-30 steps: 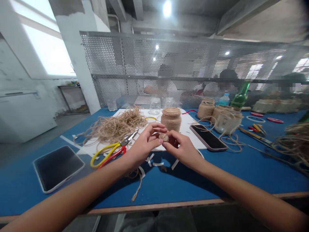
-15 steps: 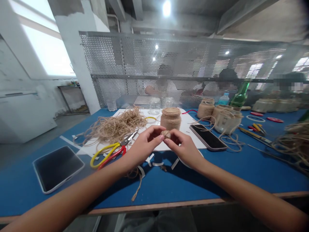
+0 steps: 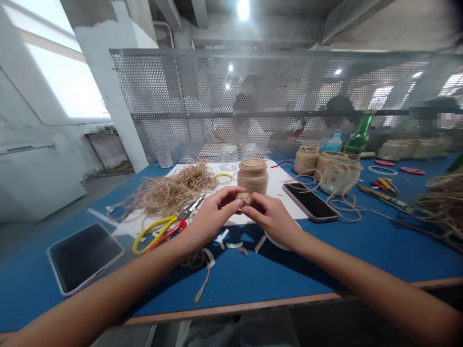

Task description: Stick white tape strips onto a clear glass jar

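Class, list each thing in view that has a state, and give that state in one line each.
Left hand, pinching twine bundle
Right hand, pinching the same bundle
Wrapped jar, covered in twine, upright
Half-wrapped jar, loose twine hanging off
Bare glass jars, unwrapped
Phone, lying flat, screen dark
Scissors, lying flat

Bare forearms (image 3: 108, 284), grey trousers (image 3: 238, 330)

Camera's on my head, aimed forward and down, close over my fingers (image 3: 237, 203) and the blue bench (image 3: 231, 274), perforated metal screen (image 3: 152, 96) up top.
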Demonstrator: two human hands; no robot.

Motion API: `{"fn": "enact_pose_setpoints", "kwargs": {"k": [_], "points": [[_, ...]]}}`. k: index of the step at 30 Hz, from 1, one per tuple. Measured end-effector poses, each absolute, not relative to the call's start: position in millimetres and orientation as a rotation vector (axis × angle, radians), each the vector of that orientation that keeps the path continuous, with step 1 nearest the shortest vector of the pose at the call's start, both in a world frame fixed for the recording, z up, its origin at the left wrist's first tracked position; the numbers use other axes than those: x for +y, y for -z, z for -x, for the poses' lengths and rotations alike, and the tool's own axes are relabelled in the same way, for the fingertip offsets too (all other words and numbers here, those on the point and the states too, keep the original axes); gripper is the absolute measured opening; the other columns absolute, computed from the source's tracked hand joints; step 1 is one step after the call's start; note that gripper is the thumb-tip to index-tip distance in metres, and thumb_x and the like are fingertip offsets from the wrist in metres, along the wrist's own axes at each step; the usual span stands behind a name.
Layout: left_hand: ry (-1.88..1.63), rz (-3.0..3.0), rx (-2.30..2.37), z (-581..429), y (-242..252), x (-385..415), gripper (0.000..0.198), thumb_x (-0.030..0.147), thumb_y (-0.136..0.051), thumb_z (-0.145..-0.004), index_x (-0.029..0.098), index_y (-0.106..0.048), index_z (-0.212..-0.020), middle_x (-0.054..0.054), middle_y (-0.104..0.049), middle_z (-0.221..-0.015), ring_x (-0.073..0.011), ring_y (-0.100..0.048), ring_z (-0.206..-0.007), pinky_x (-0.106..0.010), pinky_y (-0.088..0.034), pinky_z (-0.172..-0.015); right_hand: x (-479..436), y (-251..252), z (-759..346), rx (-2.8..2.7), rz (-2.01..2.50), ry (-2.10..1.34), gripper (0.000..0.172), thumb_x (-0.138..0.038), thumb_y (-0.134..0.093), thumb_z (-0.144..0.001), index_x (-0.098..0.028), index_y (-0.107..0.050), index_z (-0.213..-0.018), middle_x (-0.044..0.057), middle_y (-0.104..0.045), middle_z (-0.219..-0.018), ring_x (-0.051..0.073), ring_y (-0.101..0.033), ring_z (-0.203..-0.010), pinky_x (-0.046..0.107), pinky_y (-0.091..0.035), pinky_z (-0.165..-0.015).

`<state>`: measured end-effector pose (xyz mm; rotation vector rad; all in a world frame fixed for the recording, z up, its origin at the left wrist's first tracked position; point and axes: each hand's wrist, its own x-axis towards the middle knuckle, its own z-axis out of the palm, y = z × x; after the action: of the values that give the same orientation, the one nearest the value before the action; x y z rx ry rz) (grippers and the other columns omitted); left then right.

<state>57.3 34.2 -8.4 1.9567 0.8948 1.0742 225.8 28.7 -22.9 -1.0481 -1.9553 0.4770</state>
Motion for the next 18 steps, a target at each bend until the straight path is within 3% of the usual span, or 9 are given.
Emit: {"fn": "enact_pose_setpoints", "kwargs": {"k": [8, 18], "points": [[-1.345, -2.447, 0.910, -62.6, -51.9, 68.9, 0.029, 0.019, -0.051, -0.078, 0.017, -0.054, -0.107, -0.007, -0.057, -0.107, -0.0148, -0.056, -0.093, -0.026, -0.048, -0.076, 47.4, 14.9, -243.1, -1.663, 0.999, -0.658, 0.038, -0.045, -0.037, -0.086, -0.017, -0.050, -0.063, -0.004, -0.039, -0.051, 0.009, -0.036, -0.049, 0.023, -0.028, -0.049], [-0.825, -3.000, 0.837, -105.0, -81.3, 144.8, 0.033, 0.015, -0.050, -0.076, 0.013, -0.057, -0.108, -0.007, -0.064, -0.094, -0.0149, -0.056, -0.084, -0.027, -0.042, -0.079, 60.6, 12.2, -263.6, -1.671, 1.082, -0.420, 0.028, -0.031, -0.039, -0.084, -0.017, -0.051, -0.063, -0.003, -0.042, -0.053, 0.010, -0.038, -0.051, 0.024, -0.028, -0.050]]}}
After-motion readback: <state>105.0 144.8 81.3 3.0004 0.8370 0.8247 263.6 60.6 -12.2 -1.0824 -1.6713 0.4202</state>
